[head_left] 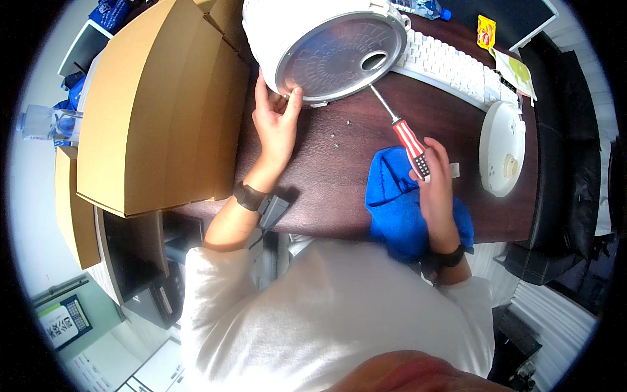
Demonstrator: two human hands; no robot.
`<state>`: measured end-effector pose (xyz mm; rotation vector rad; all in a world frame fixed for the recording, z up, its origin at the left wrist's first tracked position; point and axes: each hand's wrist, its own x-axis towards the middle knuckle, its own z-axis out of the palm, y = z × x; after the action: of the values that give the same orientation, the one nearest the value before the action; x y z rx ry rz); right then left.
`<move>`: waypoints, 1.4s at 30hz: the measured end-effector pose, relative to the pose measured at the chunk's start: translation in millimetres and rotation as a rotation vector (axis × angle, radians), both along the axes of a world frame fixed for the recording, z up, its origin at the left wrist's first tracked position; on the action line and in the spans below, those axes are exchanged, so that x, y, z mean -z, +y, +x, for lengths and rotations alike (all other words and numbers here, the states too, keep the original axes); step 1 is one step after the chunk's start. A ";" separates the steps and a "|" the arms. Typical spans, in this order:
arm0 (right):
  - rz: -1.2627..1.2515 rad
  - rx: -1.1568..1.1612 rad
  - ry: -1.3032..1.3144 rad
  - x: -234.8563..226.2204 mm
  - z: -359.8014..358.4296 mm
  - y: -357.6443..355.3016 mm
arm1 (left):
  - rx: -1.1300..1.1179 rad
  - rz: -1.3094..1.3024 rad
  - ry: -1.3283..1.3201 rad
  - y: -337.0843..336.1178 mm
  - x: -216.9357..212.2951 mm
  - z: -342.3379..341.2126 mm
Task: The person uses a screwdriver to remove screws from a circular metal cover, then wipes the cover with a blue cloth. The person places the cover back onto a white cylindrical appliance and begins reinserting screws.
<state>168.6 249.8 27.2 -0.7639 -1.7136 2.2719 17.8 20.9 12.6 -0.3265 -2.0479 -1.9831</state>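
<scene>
A white, round appliance that looks like a rice cooker (264, 32) is tipped on the dark table, with its silver metal disc (320, 68) and an oval hole facing me. My left hand (274, 121) grips its lower left rim, thumb on the front edge and fingers behind. In my right hand (436, 166) is a screwdriver (409, 140) with a red-and-white striped, star-patterned handle. Its shaft points up to the disc's lower rim, near the hole; whether the tip touches cannot be told. Several small screws (335, 136) lie between my hands. Under my right forearm rests a blue cloth (392, 179).
A large cardboard box (163, 111) stands at the left. Behind the appliance are a white keyboard (450, 68) and a bottle with a blue cap (424, 9). A white oval cover (501, 150) lies at the right, near a yellow packet (486, 32) and a black chair (568, 144).
</scene>
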 end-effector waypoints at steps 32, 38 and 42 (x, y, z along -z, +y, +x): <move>0.049 -0.172 -0.087 3.9 -0.5 5.1 | 0.005 0.020 -0.005 1.4 -2.4 2.0; 0.316 -0.144 -0.089 7.2 -0.6 -0.6 | 0.001 0.020 0.002 1.0 -0.2 -0.6; 0.891 -0.170 0.302 44.2 -6.5 6.7 | 0.012 0.042 -0.004 0.3 -0.8 -0.7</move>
<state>162.0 256.5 -17.0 -0.0789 -2.3529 1.3251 17.1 21.2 13.4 -0.3266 -2.0090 -2.0321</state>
